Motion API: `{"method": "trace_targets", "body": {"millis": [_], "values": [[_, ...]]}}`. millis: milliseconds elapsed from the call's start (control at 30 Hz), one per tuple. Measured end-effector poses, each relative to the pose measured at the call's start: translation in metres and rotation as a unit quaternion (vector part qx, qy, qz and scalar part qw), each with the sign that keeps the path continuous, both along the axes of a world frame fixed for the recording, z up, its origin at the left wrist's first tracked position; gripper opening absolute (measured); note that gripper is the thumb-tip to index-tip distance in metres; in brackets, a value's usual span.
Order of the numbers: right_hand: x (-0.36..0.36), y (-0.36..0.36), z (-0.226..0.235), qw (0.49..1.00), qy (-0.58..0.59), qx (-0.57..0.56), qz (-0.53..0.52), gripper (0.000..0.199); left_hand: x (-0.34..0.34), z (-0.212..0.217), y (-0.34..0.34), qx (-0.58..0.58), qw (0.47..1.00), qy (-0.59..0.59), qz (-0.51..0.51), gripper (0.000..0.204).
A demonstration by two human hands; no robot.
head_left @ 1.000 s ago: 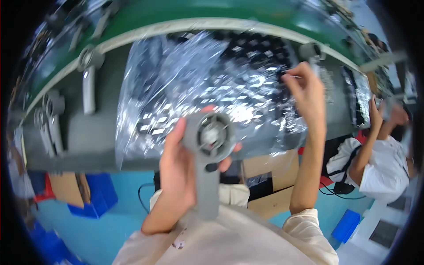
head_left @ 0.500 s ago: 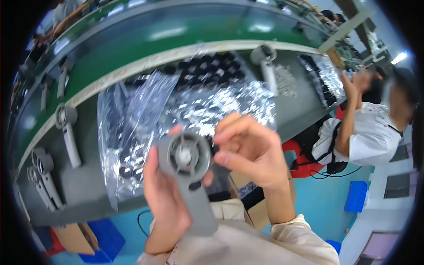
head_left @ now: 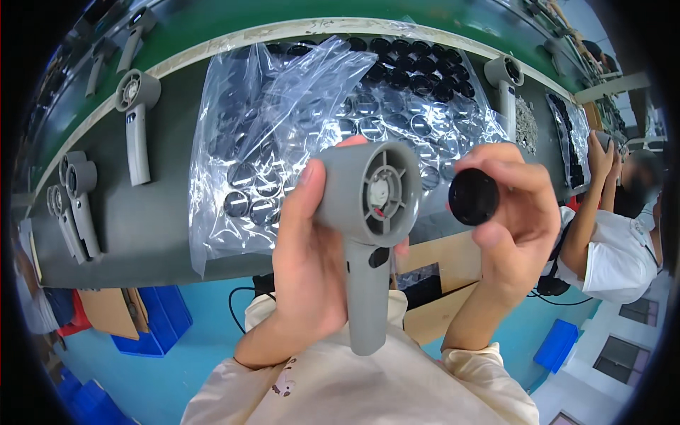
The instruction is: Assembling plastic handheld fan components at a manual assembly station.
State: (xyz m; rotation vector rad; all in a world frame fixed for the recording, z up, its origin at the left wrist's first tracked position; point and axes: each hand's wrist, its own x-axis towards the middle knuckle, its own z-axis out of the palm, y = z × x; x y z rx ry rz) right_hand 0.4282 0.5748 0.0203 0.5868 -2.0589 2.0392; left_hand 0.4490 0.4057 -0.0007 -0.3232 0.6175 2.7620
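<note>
A grey handheld fan body (head_left: 368, 234) stands upright in front of the person's chest, its round open head with spokes and a small red-and-white hub facing up toward the camera and its straight handle pointing down over the cream shirt (head_left: 368, 382). The left hand (head_left: 308, 269) wraps it from the left, thumb lying up along the side of the head and fingers curled behind the neck of the handle, closed firmly on it. Just to the right of the fan head, not touching it, the right hand (head_left: 517, 212) pinches a round black cap (head_left: 473, 196) between thumb below and fingertips above, the cap's flat face turned toward the fan. Both forearms rise from the lower edge, elbows bent and wrists drawn in. Half a second ago the right hand was pressed close against the fan head; now it has drawn off to the right with the cap plainly in view, and the fan sits higher and larger in the picture. Behind the hands lies a crumpled clear plastic bag (head_left: 283, 120) over rows of black round parts on a grey worktable (head_left: 142, 227), with more grey fan bodies (head_left: 134, 120) lying to the left and another one (head_left: 504, 85) at the right. A co-worker in white (head_left: 609, 241) sits at far right.
</note>
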Motion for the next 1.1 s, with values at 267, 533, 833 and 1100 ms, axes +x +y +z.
{"method": "trace_targets", "body": {"millis": [267,533,833,1100], "values": [[0.006,0.003,0.004,0.996,0.039,0.035,0.069,0.052,0.005,-0.001,0.007,0.057,0.997,0.056,0.018,0.055],[0.008,0.001,0.002,0.996,0.068,0.041,0.052,0.050,0.009,0.016,0.013,-0.080,0.994,0.052,0.049,0.054],[0.012,-0.001,0.002,0.997,0.053,0.020,0.048,0.052,0.015,0.021,0.014,-0.065,0.992,0.076,0.071,0.054],[0.012,-0.001,0.000,0.997,0.046,0.013,0.054,0.057,0.017,0.019,0.014,-0.088,0.988,0.089,0.087,0.059]]}}
